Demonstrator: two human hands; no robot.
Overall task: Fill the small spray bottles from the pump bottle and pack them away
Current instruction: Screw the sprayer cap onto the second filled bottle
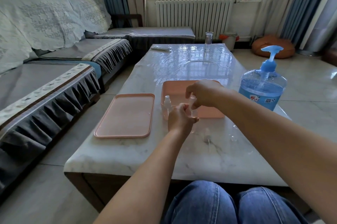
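Pink lid (125, 116) left of hands, pump bottle (262, 88) right

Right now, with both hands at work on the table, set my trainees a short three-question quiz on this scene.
1. True or false: the pump bottle stands inside the pink box.
2. What do the left hand and right hand hold together?
3. Which lies left of the box: A) pink lid B) glass C) remote?

Key: 1 false; 2 a small spray bottle; 3 A.
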